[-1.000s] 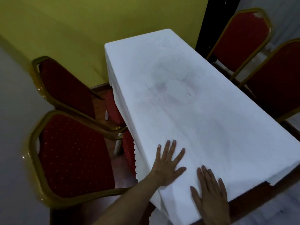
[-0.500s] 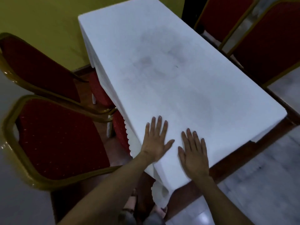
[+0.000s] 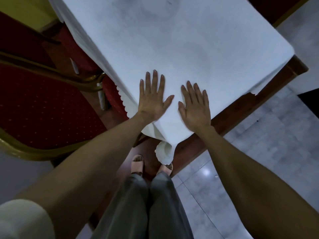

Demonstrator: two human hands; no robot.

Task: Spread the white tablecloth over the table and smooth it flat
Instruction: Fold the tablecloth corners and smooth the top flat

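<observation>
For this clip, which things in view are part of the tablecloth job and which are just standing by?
Part of the job:
tablecloth
table
left hand, flat on the cloth
right hand, flat on the cloth

Standing by:
red chair
tiled floor

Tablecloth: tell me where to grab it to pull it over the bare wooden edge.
Pinch the tablecloth at its short hem near the torn notch, coming from the near right. There the table edge shows bare; elsewhere both hands pin it flat.
</observation>
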